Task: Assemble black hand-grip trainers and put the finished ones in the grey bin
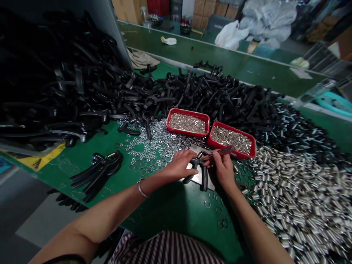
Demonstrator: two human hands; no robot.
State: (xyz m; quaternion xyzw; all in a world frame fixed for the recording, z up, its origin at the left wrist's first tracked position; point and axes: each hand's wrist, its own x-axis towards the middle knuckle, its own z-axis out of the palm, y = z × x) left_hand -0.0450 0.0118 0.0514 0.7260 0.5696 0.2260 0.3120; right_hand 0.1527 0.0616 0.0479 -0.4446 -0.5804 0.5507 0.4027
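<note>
My left hand (183, 164) is closed on a black two-armed handle part (204, 178), pressing it against a small metal plate (197, 179). A shiny metal cylinder shows at the top of that part. In my right hand (224, 169) is a slim red pointed tool (227, 150), its tip close to the cylinder; its exact kind is hard to make out. Just beyond the hands stand a red tray of tiny metal pieces (187, 132) and a red tray of small pins (231, 154).
Black handles (209, 91) heap along the back and fill a large bin (117, 33) at left. Several assembled handles (100, 172) lie left. Loose metal rings (148, 146) spread behind my left hand. Metal cylinders (299, 198) and screws (299, 128) pile at right.
</note>
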